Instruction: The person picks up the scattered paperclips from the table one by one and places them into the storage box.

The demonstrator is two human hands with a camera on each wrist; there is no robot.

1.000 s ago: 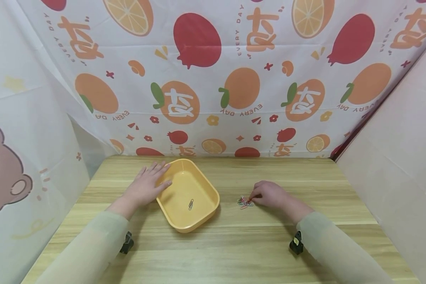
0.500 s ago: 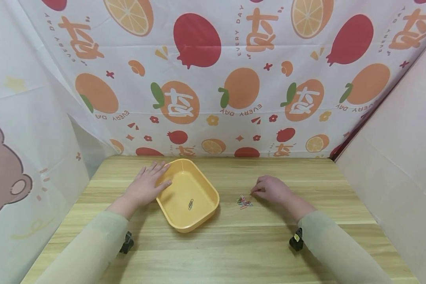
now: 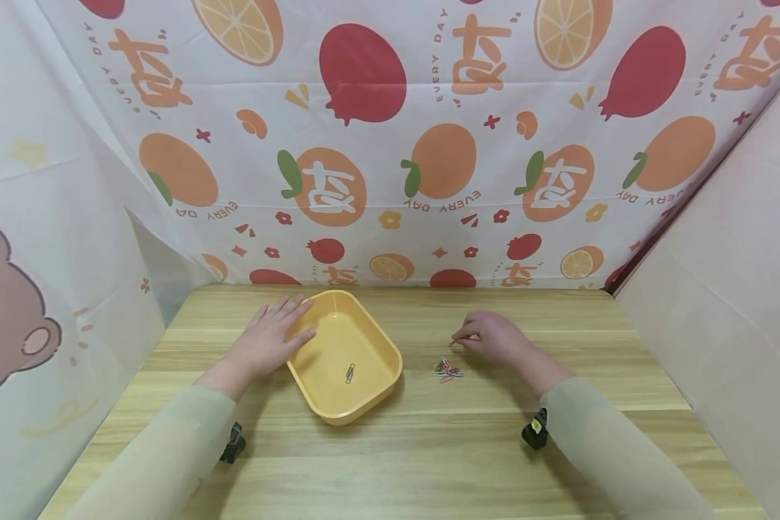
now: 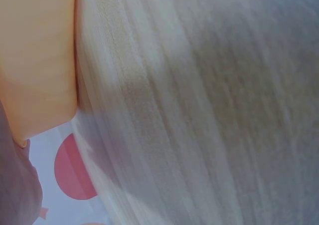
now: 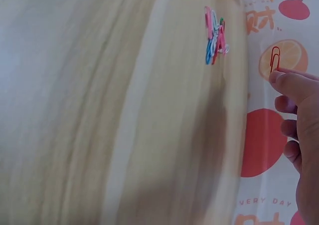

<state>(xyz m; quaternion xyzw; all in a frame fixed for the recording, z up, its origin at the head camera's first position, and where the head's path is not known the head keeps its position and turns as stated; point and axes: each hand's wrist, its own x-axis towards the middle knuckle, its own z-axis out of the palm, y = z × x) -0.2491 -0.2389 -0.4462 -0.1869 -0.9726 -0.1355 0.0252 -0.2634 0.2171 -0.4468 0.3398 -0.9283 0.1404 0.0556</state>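
Note:
Between thumb and index finger, my right hand [image 3: 496,338] pinches a red paper clip [image 5: 275,59], held up off the table in the right wrist view. Just below that hand, a small pile of coloured paper clips [image 3: 447,369] lies on the wood; pink, blue, white, green and red show in the right wrist view [image 5: 215,36]. My left hand [image 3: 269,339] rests with spread, straight fingers on the left rim of a yellow tray [image 3: 390,339]. Inside the tray lie dark and light paper clips [image 3: 349,373], close together.
The wooden table [image 3: 390,469] ends at a hanging fruit-print cloth [image 3: 390,180] behind it. White cloth hangs at the left [image 3: 91,217] and right sides. A black wrist camera [image 3: 232,444] sits below the left sleeve, another [image 3: 535,430] below the right.
My right hand has risen away from the pile with a paper clip pinched in it, then shifted slightly left. The left hand and the tray have stayed in place.

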